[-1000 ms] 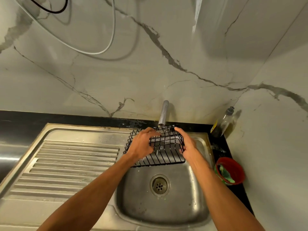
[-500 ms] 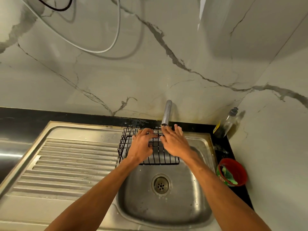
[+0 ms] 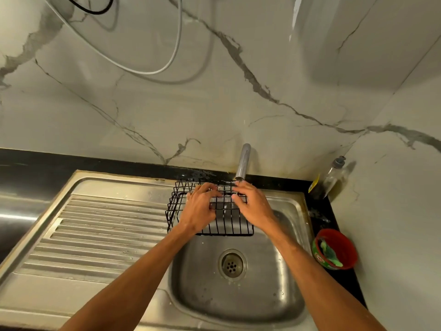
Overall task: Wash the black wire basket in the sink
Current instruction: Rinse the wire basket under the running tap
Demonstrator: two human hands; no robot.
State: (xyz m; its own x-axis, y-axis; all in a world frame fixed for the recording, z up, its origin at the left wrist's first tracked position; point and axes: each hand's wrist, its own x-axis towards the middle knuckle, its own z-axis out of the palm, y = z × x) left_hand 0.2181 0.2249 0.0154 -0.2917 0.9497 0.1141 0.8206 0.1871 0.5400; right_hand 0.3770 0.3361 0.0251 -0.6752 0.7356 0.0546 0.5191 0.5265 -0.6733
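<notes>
The black wire basket [image 3: 229, 223] hangs tilted over the back left of the steel sink bowl [image 3: 238, 297], its far rim just under the faucet spout [image 3: 243, 161]. My left hand [image 3: 200, 210] grips the basket from above, fingers curled through its wires. My right hand [image 3: 254, 205] lies on the wires beside it, fingertips and thumb pinching them right below the spout. The two hands almost touch and hide the middle of the basket. The drain [image 3: 232, 263] is open below.
A ribbed steel drainboard [image 3: 107, 225] lies to the left of the bowl. On the black counter at the right stand a red tub with a green scrubber [image 3: 336, 249] and a soap bottle [image 3: 331, 177]. Marble walls close in behind and on the right.
The basket has shifted left and turned flatter under the spout. My right hand left the basket's right side and moved onto its wires beside my left hand.
</notes>
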